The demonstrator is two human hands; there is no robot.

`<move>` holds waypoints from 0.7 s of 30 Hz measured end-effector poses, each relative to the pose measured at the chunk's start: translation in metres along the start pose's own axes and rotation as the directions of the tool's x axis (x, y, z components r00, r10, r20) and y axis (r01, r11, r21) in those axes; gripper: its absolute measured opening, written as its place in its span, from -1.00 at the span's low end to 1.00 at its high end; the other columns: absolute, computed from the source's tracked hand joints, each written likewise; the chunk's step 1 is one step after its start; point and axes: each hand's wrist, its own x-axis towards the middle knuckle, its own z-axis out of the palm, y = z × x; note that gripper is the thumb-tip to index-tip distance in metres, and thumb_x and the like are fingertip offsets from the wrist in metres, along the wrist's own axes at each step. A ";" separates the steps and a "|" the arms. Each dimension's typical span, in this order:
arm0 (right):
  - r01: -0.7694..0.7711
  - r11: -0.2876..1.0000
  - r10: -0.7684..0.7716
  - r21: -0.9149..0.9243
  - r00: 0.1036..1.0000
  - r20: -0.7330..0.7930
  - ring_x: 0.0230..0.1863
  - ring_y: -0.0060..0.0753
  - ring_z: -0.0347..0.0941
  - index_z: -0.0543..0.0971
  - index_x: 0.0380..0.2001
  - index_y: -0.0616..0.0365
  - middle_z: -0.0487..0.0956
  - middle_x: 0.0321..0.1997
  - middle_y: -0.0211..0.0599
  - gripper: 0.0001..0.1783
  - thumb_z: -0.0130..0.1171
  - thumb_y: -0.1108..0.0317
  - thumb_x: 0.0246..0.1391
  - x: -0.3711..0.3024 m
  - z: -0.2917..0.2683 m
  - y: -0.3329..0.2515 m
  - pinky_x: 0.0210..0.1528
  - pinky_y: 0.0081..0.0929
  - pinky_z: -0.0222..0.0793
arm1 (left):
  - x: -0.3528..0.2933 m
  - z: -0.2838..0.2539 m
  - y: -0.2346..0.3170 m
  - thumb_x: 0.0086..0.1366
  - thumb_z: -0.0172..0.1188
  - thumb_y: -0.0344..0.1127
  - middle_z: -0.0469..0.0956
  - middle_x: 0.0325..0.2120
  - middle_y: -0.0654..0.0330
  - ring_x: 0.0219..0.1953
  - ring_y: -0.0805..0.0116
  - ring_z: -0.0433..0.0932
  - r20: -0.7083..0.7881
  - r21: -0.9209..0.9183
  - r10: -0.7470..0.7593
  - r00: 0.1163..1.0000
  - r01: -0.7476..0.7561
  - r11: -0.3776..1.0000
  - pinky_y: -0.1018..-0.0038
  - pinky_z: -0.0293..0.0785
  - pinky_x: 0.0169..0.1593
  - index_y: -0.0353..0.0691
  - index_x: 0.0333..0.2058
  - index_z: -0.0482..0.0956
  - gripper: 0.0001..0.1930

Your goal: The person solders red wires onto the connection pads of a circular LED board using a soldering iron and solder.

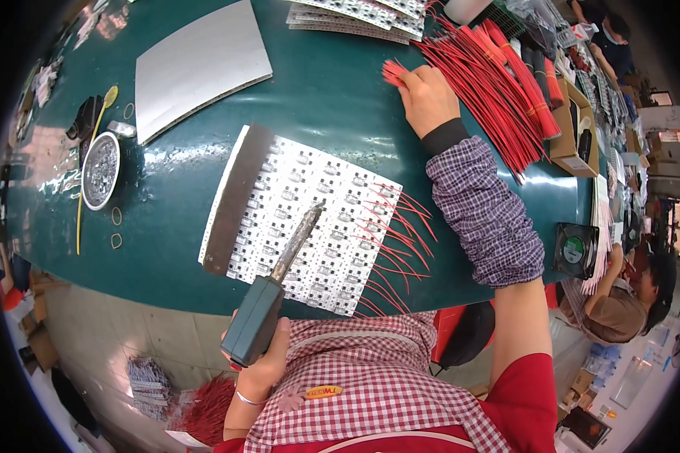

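My left hand [268, 362] is closed around the dark green handle of a soldering iron [255, 321] at the table's front edge. The iron's tip points up over a white circuit board panel [317, 226] covered in rows of small components. A dark flat bar [238, 200] lies along the panel's left side. Thin red wires [404, 226] stick out from the panel's right side. Farther back, my right hand [433, 98] pinches a small bunch of short red wires [392, 73], beside a large spread of long red wires [483, 98].
At the left stand a white-rimmed bowl [100, 171] of silvery material and a yellow stick [79, 219]. A blank white board [200, 68] and stacked panels [355, 19] lie at the back. A cardboard box [578, 136] and a black fan [576, 249] are right. Other people sit beyond.
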 end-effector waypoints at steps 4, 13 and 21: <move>0.054 0.981 -0.049 -0.188 0.998 0.028 -0.16 -0.18 0.49 0.61 -0.38 0.15 0.52 -0.31 -0.29 -0.92 0.28 0.47 0.00 0.013 0.010 0.001 -0.17 -0.25 0.51 | 0.001 -0.009 -0.010 0.25 0.26 -0.65 0.61 -0.04 0.14 -0.35 0.53 0.51 0.103 0.060 0.123 0.987 -0.130 0.990 0.51 0.49 -0.32 -0.37 0.14 0.53 -0.55; 0.063 0.973 -0.055 -0.221 0.998 0.042 -0.19 -0.12 0.50 0.51 -0.35 0.11 0.53 -0.31 -0.24 -0.88 0.27 0.45 0.05 0.020 0.011 0.008 -0.21 -0.17 0.50 | 0.007 0.004 0.007 0.12 0.45 -0.47 0.66 -0.30 0.07 -0.35 0.30 0.64 -0.064 0.025 0.106 0.992 -0.105 0.994 0.43 0.56 -0.27 -0.41 -0.18 0.65 -0.71; 0.173 0.981 -0.169 -0.083 0.984 0.050 -0.12 -0.17 0.47 0.55 -0.22 0.13 0.48 -0.24 -0.24 -0.80 0.18 0.55 0.04 0.020 -0.013 0.003 -0.15 -0.23 0.57 | 0.010 0.005 0.014 0.09 0.43 -0.51 0.66 -0.33 0.08 -0.39 0.30 0.65 -0.006 0.001 0.152 0.988 -0.152 0.988 0.45 0.56 -0.31 -0.40 -0.23 0.67 -0.76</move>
